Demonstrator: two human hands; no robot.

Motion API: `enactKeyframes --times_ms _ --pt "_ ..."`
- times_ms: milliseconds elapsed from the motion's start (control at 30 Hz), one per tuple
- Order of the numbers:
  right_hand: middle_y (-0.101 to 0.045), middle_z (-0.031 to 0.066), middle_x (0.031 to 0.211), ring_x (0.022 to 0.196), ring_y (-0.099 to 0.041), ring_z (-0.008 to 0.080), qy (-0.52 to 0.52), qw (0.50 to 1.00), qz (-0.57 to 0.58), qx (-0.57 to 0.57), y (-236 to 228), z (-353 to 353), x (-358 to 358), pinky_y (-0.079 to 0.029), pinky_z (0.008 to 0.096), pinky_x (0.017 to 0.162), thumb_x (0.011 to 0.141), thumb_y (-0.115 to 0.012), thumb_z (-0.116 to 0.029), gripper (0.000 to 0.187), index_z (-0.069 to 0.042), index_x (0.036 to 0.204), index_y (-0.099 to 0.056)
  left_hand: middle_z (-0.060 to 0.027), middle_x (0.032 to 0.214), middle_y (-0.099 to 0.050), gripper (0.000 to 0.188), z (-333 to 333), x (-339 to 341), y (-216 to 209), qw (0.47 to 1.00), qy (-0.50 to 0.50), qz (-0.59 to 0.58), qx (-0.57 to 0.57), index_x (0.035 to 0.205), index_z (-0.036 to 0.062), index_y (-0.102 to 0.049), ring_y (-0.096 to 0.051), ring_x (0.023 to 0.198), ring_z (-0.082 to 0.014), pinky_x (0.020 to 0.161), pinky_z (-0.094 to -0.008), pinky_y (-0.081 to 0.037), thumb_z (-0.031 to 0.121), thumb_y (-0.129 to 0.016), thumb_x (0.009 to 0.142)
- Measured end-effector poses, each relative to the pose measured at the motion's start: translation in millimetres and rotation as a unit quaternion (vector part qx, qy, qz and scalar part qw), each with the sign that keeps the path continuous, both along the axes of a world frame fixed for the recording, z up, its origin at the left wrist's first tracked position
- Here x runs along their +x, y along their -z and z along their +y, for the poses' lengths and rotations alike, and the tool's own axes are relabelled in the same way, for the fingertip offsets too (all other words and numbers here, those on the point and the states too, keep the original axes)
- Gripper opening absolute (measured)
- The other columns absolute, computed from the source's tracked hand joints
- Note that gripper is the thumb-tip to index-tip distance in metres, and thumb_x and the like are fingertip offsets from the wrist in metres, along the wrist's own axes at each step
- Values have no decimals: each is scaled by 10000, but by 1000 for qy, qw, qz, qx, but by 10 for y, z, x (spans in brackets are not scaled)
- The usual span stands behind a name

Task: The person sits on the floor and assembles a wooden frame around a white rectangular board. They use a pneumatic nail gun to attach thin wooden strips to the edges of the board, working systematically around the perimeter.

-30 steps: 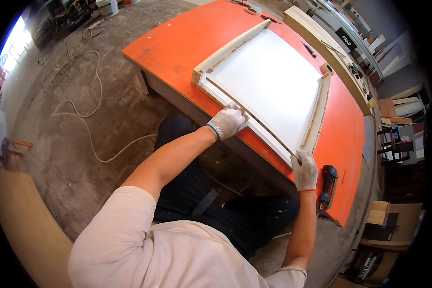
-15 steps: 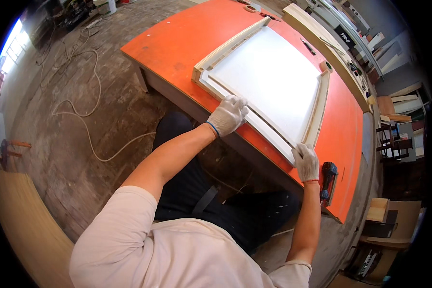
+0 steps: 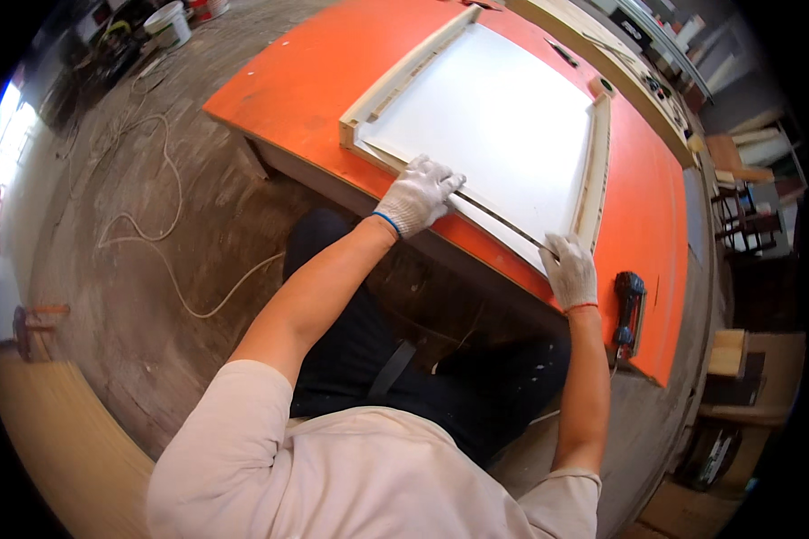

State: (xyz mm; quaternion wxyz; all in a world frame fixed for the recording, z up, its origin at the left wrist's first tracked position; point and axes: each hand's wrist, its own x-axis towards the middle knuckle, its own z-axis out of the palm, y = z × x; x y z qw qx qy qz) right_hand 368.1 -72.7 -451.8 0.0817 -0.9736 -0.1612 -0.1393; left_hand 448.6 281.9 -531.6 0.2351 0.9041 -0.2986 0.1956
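Observation:
A white panel (image 3: 503,117) lies on the orange table (image 3: 279,90), with a pale wooden rail (image 3: 404,76) on its left side and another wooden rail (image 3: 595,171) on its right. Along the panel's near edge runs a thin wooden strip (image 3: 502,224). My left hand (image 3: 420,195), in a white knit glove, is closed around the strip left of its middle. Gloved too, my right hand (image 3: 571,269) pinches the strip near its right end, by the panel's near right corner. My fingers cover parts of the strip.
A cordless power tool (image 3: 627,310) rests on the table to the right of my right hand. Beyond the panel are a tape roll (image 3: 600,87) and a dark slim tool (image 3: 562,52). A pale cable (image 3: 166,180) loops over the floor at left; a long board (image 3: 63,431) is at lower left.
Both hands still grip the strip, which seems slightly lifted or tilted at the near edge. The whole view has shifted a little, moving the panel and table left and up.

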Motion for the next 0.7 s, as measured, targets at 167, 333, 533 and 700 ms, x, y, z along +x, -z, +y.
enactKeyframes --times_ms 167,333,533,700 --pt "-782 140 1202 1150 -755 336 -49 999 22 6 51 444 -62 -610 470 1011 829 -951 -353 648 -108 1381 -717 -153 1313 -721 569 -50 17 -27 1000 7 21 7 1422 103 -742 -654 1261 -384 1161 -508 -520 199 -897 882" --pt "-814 203 1158 1107 -786 379 90 972 188 -104 178 640 281 -624 501 965 961 -773 -264 507 -91 1430 -687 -191 1349 -708 590 -86 15 -3 1000 10 6 26 1443 74 -719 -639 1286 -405 1126 -525 -519 244 -896 907" --pt "-816 248 1218 1146 -802 383 48 965 241 -88 95 673 321 -644 507 963 1035 -665 -114 306 10 1310 -716 -146 1306 -722 532 -14 9 70 998 -9 -20 50 1391 84 -750 -649 1272 -379 1149 -521 -506 194 -885 888" --pt "-822 201 1075 1030 -811 346 7 989 133 -67 496 614 -114 -644 474 886 1051 -631 -125 177 -22 1132 -750 -143 1267 -726 461 4 -219 -83 997 36 -7 67 1332 92 -775 -656 1259 -382 1168 -523 -499 194 -865 892"
